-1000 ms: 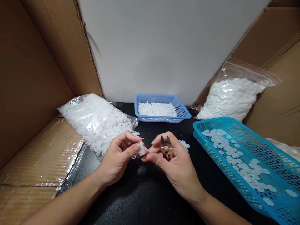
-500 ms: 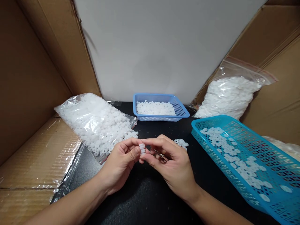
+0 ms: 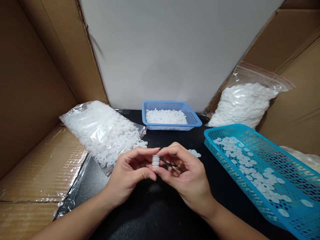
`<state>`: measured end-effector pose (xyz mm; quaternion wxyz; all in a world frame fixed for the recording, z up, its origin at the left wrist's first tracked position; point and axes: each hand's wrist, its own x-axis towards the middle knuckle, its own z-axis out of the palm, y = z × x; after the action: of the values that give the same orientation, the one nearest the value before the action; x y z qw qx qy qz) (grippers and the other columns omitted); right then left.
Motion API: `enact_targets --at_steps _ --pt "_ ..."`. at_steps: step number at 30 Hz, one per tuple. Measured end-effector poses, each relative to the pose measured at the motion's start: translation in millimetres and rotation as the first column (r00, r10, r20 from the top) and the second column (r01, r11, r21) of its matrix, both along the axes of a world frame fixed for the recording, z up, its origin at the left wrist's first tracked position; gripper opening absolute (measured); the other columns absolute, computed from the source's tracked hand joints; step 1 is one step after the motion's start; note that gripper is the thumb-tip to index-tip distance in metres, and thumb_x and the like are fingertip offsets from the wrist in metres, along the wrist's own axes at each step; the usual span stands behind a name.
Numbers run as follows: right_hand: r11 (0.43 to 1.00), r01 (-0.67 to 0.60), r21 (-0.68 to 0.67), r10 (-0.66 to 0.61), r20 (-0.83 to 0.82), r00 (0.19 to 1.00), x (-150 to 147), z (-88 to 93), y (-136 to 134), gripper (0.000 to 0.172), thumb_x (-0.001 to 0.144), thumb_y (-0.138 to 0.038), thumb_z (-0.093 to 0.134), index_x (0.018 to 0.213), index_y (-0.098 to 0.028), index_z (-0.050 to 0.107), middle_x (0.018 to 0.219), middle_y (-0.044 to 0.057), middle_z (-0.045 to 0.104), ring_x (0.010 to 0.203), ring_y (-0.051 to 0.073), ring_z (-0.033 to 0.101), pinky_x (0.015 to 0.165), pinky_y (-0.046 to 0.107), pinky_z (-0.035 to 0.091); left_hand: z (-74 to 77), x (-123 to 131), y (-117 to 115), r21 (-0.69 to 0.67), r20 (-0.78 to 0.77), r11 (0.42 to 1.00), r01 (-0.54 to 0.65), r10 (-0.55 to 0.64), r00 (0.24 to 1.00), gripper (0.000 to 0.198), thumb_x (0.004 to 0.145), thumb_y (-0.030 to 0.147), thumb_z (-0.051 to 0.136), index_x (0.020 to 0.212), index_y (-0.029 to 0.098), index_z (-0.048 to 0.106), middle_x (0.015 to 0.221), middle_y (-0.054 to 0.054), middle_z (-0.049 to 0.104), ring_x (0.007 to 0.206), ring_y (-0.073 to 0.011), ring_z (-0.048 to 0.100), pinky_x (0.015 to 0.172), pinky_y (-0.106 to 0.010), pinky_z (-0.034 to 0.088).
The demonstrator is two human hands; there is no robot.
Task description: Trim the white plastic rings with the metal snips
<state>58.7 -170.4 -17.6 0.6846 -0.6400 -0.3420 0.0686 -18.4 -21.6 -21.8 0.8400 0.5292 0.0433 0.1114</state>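
Between my two hands, above the black table, is a small ribbed white stack. My right hand pinches the stack between thumb and forefinger, and a thin dark metal tool lies within its curled fingers. My left hand is curved around the stack's left side, its thumb and forefinger apart, the fingertips close to the piece. Whether those fingertips touch it is hard to tell. Some loose white rings lie on the table just behind my right hand.
A clear bag of white rings lies at left, spilling some. Behind is a blue basket of white pieces. A teal basket with white discs stands at right, near a bag of white pieces. Cardboard flanks the table.
My left thumb and forefinger have spread away from the stack, which has shifted slightly right and stands more upright. My right hand has turned a little and covers more of the loose rings.
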Motion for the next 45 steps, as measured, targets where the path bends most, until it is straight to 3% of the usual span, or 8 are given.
enact_targets --at_steps 4,12,15,18,22,25,31,45 --pt "0.993 -0.071 0.093 0.090 -0.214 0.973 -1.6 1.0 3.6 0.023 0.073 -0.034 0.091 0.085 -0.023 0.074 0.078 -0.001 0.062 0.066 0.013 0.060 0.060 0.024 0.054 -0.7 -0.4 -1.6 0.020 -0.041 0.994 -0.105 0.106 0.994 0.035 0.054 0.008 0.096 0.083 0.026 0.086 0.073 -0.001 0.079 0.065 -0.0130 0.068 0.063 -0.020 0.056" --pt "0.993 -0.066 0.097 0.088 -0.246 0.965 -0.8 1.9 5.9 0.030 0.069 -0.044 0.093 0.081 -0.022 0.075 0.077 0.000 0.065 0.068 0.015 0.063 0.063 0.027 0.057 -2.2 -0.6 1.2 0.068 -0.051 0.991 -0.112 0.116 0.992 0.026 0.064 0.019 0.095 0.087 0.025 0.087 0.083 -0.005 0.083 0.074 -0.0174 0.075 0.073 -0.025 0.060" --pt "0.997 0.001 0.081 0.009 -0.129 0.992 2.4 2.4 -0.6 0.031 0.080 -0.049 0.085 0.095 -0.024 0.076 0.081 0.001 0.067 0.073 0.017 0.065 0.066 0.028 0.058 1.8 0.3 1.7 0.019 -0.057 0.995 -0.098 0.099 0.993 0.025 0.063 0.023 0.097 0.086 0.023 0.086 0.080 -0.006 0.083 0.074 -0.0177 0.076 0.072 -0.024 0.060" --pt "0.995 0.101 0.014 -0.102 0.157 0.982 7.9 5.1 -9.5 0.028 0.101 -0.042 0.061 0.121 -0.027 0.075 0.087 0.003 0.068 0.081 0.017 0.066 0.075 0.030 0.058 6.6 1.3 1.4 -0.067 -0.069 0.994 -0.092 0.087 0.994 0.027 0.060 0.026 0.099 0.084 0.021 0.085 0.074 -0.005 0.081 0.070 -0.0146 0.074 0.068 -0.020 0.058" --pt "0.979 0.197 -0.055 -0.130 0.579 0.805 13.7 5.0 -15.5 0.043 0.103 -0.020 0.056 0.145 -0.028 0.061 0.089 0.004 0.066 0.074 0.015 0.063 0.065 0.027 0.055 7.7 1.5 0.9 -0.198 -0.093 0.978 -0.067 0.049 0.994 0.029 0.060 0.029 0.099 0.084 0.019 0.084 0.080 -0.005 0.082 0.071 -0.0120 0.073 0.073 -0.018 0.058" --pt "0.961 0.270 -0.054 -0.133 0.767 0.628 15.2 1.4 -14.5 0.056 0.100 -0.011 0.059 0.153 -0.029 0.051 0.085 0.004 0.068 0.070 0.015 0.064 0.062 0.026 0.053 6.2 1.7 1.1 -0.252 -0.118 0.966 -0.061 0.032 0.993 0.029 0.062 0.027 0.098 0.086 0.018 0.085 0.080 -0.006 0.082 0.071 -0.0124 0.074 0.073 -0.019 0.059" --pt "0.953 0.294 -0.077 -0.104 0.826 0.554 13.7 -0.9 -12.3 0.069 0.098 -0.003 0.058 0.159 -0.031 0.039 0.083 0.004 0.072 0.070 0.015 0.067 0.061 0.026 0.051 7.7 2.0 0.3 -0.288 -0.137 0.956 -0.059 0.020 0.990 0.030 0.060 0.027 0.099 0.085 0.018 0.085 0.075 -0.006 0.081 0.067 -0.0108 0.073 0.069 -0.017 0.058" --pt "0.948 0.307 -0.083 -0.090 0.857 0.508 12.1 -4.4 -12.0 0.067 0.097 -0.003 0.061 0.158 -0.026 0.045 0.083 0.004 0.072 0.070 0.015 0.067 0.062 0.025 0.050 10.6 -0.6 -4.1 -0.306 -0.134 0.950 -0.065 0.025 0.991 0.032 0.058 0.027 0.101 0.083 0.016 0.084 0.074 -0.003 0.081 0.066 -0.0070 0.072 0.067 -0.011 0.056"
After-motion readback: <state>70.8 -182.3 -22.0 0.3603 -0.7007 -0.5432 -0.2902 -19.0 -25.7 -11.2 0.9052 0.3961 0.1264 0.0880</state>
